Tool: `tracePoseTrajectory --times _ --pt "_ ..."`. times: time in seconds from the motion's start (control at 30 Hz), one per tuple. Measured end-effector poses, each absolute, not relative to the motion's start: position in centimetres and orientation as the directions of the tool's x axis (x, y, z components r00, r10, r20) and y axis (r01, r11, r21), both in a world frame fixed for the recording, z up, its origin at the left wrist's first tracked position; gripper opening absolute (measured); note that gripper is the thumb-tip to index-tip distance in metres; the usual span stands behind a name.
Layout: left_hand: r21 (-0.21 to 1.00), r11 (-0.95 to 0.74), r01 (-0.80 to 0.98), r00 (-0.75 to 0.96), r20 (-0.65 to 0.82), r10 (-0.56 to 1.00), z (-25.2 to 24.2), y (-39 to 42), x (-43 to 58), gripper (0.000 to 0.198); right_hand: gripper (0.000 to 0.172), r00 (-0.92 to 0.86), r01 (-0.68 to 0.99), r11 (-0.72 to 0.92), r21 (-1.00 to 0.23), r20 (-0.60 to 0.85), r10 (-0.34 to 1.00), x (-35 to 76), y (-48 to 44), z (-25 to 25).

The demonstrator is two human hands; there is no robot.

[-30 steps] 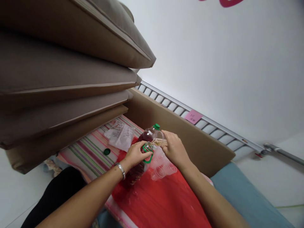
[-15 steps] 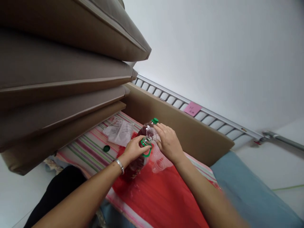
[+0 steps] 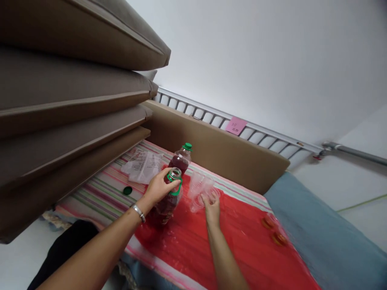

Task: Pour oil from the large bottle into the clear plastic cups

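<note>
My left hand (image 3: 160, 186) is closed around the neck of an uncapped bottle (image 3: 165, 207) of dark red drink with a green handle ring; its mouth faces up. To the right, my right hand (image 3: 212, 205) is closed on a clear plastic cup (image 3: 215, 194), among other clear plastic cups (image 3: 197, 186) on the red plastic sheet (image 3: 242, 241). Behind the open bottle stands a second bottle (image 3: 180, 159) of dark red drink, with its green cap on. A loose green cap (image 3: 127, 190) lies on the striped cloth (image 3: 99, 193) left of my left hand.
A crumpled clear plastic bag (image 3: 146, 167) lies behind my left hand. Cups with amber contents (image 3: 278, 238) stand at the sheet's right side. Stacked brown cushions (image 3: 75, 84) overhang the left, and a tan board (image 3: 208, 145) borders the back. Blue fabric (image 3: 317, 225) covers the right.
My right hand has moved from beside the open bottle's mouth down and right to the clear cups. My left hand stays on the bottle neck. The view has shifted rightward.
</note>
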State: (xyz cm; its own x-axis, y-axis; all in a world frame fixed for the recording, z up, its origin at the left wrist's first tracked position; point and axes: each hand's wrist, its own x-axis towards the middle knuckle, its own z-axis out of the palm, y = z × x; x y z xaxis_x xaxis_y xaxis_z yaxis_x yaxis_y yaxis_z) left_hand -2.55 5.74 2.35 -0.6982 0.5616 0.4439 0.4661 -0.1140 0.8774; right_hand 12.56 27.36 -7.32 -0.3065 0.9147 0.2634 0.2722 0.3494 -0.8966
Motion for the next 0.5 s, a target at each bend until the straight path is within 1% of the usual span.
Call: tracePoseTrajectory --times 0.2,0.3,0.43,0.5 --pt "0.883 -0.078 0.464 -0.709 0.423 0.565 2.6 5.7 -2.4 0.042 0.084 -0.291 0.247 0.296 -0.923 0.221 0.931 11.0 28.4 -10.5" --pt "0.88 -0.047 0.472 -0.716 0.414 0.563 2.7 5.7 -2.5 0.043 0.081 -0.312 0.226 0.29 -0.93 0.213 0.926 11.3 28.2 -11.9" --pt "0.873 -0.001 0.487 -0.731 0.409 0.546 2.9 5.8 -2.7 0.047 0.079 -0.334 0.174 0.288 -0.942 0.219 0.917 14.5 27.7 -13.3" --pt "0.869 0.022 0.493 -0.738 0.405 0.54 2.8 5.7 -2.7 0.048 0.076 -0.307 0.125 0.275 -0.953 0.226 0.924 17.4 28.5 -13.8"
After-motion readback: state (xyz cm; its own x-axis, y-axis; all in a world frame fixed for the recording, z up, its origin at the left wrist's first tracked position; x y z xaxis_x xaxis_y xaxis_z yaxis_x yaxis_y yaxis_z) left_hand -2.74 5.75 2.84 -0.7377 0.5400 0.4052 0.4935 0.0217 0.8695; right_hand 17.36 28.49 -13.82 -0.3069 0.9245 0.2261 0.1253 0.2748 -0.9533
